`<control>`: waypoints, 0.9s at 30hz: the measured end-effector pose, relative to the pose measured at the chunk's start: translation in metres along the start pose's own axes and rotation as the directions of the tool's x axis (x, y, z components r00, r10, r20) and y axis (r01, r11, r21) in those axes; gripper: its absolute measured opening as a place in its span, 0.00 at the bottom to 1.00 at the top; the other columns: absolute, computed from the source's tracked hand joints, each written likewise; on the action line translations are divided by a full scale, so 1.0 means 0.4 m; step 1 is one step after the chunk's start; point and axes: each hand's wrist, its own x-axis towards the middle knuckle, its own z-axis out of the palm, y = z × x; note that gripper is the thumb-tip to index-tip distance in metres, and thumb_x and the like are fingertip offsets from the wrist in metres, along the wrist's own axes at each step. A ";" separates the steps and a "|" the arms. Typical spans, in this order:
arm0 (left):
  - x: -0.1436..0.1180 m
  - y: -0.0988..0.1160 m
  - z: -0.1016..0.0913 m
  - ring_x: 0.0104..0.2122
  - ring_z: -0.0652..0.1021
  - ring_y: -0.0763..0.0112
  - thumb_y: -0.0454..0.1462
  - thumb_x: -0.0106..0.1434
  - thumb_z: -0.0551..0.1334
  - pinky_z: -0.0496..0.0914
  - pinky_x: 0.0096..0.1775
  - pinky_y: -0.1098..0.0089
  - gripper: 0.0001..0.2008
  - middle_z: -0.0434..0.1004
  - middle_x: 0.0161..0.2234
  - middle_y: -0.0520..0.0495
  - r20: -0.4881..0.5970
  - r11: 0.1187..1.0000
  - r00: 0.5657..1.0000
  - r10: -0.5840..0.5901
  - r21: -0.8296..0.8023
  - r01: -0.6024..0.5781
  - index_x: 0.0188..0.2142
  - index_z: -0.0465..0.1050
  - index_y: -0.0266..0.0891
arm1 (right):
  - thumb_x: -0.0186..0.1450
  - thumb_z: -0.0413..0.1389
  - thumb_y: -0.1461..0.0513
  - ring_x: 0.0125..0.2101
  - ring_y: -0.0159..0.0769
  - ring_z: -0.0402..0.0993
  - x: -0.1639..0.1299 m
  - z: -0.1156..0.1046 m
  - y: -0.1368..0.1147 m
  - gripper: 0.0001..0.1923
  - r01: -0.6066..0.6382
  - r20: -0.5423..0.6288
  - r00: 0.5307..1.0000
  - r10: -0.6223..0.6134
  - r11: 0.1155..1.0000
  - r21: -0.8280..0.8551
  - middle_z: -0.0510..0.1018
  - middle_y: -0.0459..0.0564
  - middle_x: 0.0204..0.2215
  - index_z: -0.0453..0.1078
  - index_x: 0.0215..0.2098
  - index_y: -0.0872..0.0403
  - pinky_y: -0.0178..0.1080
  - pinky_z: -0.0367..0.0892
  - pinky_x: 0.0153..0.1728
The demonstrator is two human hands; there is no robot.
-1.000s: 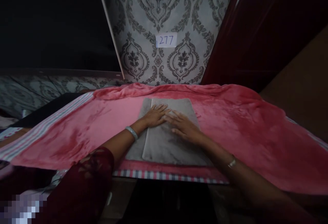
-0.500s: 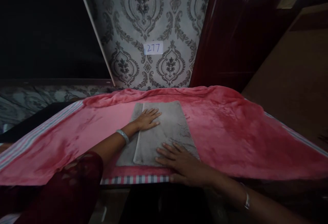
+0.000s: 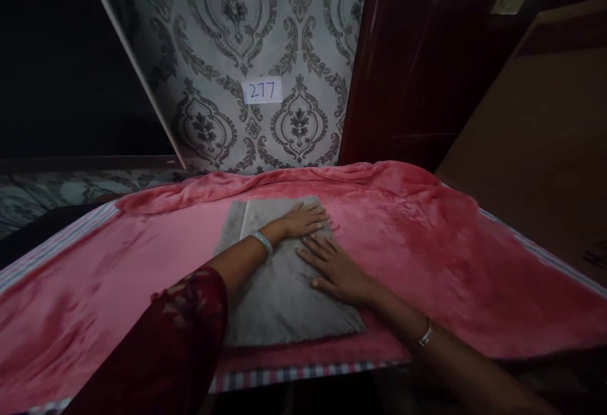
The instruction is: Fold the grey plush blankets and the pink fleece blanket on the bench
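Observation:
A folded grey plush cloth [image 3: 279, 304] lies flat in front of me, with a fold line near its left side. My left hand [image 3: 304, 219] rests on its upper right part, palm down and fingers spread. Just below it, my right hand [image 3: 339, 269] lies flat on the cloth's right side, fingers apart. Neither hand grips the fabric. My left forearm crosses over the middle of the cloth and hides part of it. Under the cloth spreads a pink plush blanket [image 3: 427, 263] with a striped border.
The blanket is bunched into a ridge along the back. Behind it stands a patterned wall [image 3: 227, 73] with a paper label [image 3: 262, 90] reading 277. A dark screen [image 3: 71, 67] is at the left; a dark red panel [image 3: 403, 54] and a brown board [image 3: 535, 149] are at the right.
My left hand has slid right across the grey cloth, and my right hand has moved up along its right side. The view has shifted, so the wall appears farther left.

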 end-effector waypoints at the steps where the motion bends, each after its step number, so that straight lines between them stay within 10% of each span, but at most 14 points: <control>1: 0.005 -0.005 0.011 0.71 0.50 0.60 0.49 0.74 0.44 0.41 0.67 0.45 0.27 0.53 0.71 0.49 -0.007 1.000 1.000 -0.003 0.008 0.003 0.68 0.56 0.51 | 0.73 0.45 0.42 0.71 0.50 0.29 -0.006 -0.001 -0.006 0.38 -0.002 0.015 1.000 0.002 1.000 0.012 0.40 0.55 0.73 0.45 0.74 0.49 0.63 0.31 0.67; 18: -0.017 -0.020 0.027 0.71 0.50 0.62 0.51 0.73 0.44 0.43 0.69 0.51 0.30 0.48 0.72 0.48 -0.125 0.989 0.992 0.012 -0.142 -0.030 0.71 0.51 0.48 | 0.74 0.49 0.46 0.70 0.46 0.42 -0.201 -0.060 -0.215 0.34 0.025 0.185 0.977 -0.102 0.925 0.379 0.49 0.46 0.72 0.44 0.73 0.39 0.56 0.44 0.69; 23: -0.140 -0.093 -0.023 0.69 0.58 0.66 0.53 0.72 0.45 0.50 0.69 0.62 0.30 0.56 0.70 0.49 -0.211 0.958 0.977 0.035 -0.273 -0.093 0.69 0.58 0.45 | 0.76 0.43 0.47 0.70 0.46 0.45 -0.059 -0.090 -0.174 0.30 0.113 -0.064 0.993 -0.097 0.943 0.312 0.53 0.50 0.71 0.49 0.73 0.46 0.56 0.47 0.68; 27: -0.250 -0.147 -0.029 0.70 0.55 0.63 0.50 0.73 0.45 0.45 0.69 0.55 0.29 0.54 0.71 0.46 -0.132 0.971 0.985 -0.107 -0.229 0.075 0.69 0.57 0.43 | 0.76 0.42 0.48 0.69 0.46 0.48 0.132 -0.038 -0.141 0.30 0.189 -0.026 0.982 -0.188 0.961 0.201 0.56 0.54 0.70 0.53 0.72 0.51 0.55 0.46 0.68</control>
